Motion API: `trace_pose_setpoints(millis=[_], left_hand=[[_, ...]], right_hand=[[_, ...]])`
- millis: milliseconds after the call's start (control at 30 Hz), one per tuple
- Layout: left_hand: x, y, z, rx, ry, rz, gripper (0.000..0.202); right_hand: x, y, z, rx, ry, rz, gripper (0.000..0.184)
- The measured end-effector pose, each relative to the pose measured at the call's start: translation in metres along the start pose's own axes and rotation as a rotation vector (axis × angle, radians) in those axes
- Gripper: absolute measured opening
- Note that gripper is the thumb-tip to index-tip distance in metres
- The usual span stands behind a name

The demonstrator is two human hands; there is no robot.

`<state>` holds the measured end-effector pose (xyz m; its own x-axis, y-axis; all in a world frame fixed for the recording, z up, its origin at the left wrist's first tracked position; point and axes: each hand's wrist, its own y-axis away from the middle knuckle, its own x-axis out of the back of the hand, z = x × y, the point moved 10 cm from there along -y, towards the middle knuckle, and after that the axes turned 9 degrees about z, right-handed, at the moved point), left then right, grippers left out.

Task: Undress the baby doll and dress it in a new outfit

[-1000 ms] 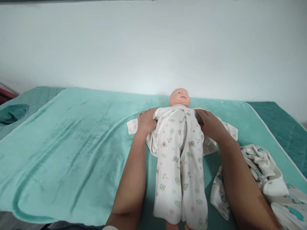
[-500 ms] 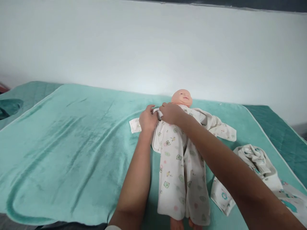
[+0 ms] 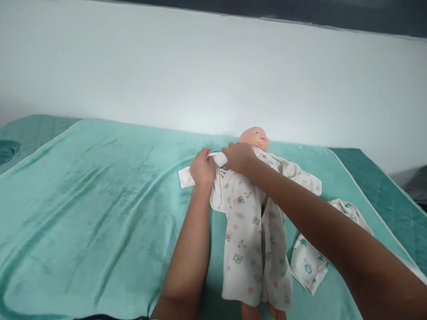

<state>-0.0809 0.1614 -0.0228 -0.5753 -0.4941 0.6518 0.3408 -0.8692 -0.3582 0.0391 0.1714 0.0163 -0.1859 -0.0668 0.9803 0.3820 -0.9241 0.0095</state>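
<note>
A baby doll (image 3: pixel 255 137) lies on its back, its head at the far side and its feet at the near edge. It wears white printed trousers (image 3: pixel 243 249) and a white printed baby jacket (image 3: pixel 218 200), whose front edge hangs loose at the left. My left hand (image 3: pixel 203 169) is closed around the jacket at the left sleeve, with the cuff sticking out beyond it. Close by, my right hand (image 3: pixel 238 158) pinches the jacket near the doll's shoulder. White fabric is stretched between both hands. My right fingertips are partly hidden.
A teal blanket (image 3: pixel 100 200) with folds spreads under the doll. To the right lies a crumpled white printed garment (image 3: pixel 310 266), partly covered by my right forearm. A darker quilted cover (image 3: pixel 376 186) shows beyond the blanket, and a white wall (image 3: pixel 200 66) rises behind.
The jacket fabric between my hands is now pulled up and taut. My left hand has shifted slightly left and closed more around the sleeve. The doll's head has turned a little right.
</note>
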Motion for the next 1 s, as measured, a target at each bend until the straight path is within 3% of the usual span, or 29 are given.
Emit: trace_pose_setpoints(millis=[267, 433, 533, 667, 833, 1000], left_hand=[[0.008, 0.008, -0.009, 0.019, -0.055, -0.002, 0.039], [0.005, 0.017, -0.024, 0.073, -0.101, -0.056, 0.041], [0.015, 0.019, -0.020, 0.053, -0.067, 0.006, 0.053], [0.024, 0.022, 0.004, -0.132, -0.084, 0.046, 0.064], [-0.002, 0.028, 0.023, -0.312, -0.238, -0.124, 0.049], [-0.022, 0.028, 0.028, -0.381, -0.245, -0.208, 0.046]], right_hand=[[0.023, 0.022, 0.049, -0.088, -0.025, 0.104, 0.031], [0.034, 0.034, 0.062, -0.176, -0.056, 0.135, 0.032], [0.031, 0.033, 0.053, -0.165, -0.050, 0.142, 0.033], [0.017, 0.022, 0.029, -0.098, -0.034, 0.112, 0.031], [0.001, 0.010, 0.002, -0.032, -0.032, 0.069, 0.028], [0.000, 0.013, -0.008, -0.014, -0.066, 0.067, 0.028]])
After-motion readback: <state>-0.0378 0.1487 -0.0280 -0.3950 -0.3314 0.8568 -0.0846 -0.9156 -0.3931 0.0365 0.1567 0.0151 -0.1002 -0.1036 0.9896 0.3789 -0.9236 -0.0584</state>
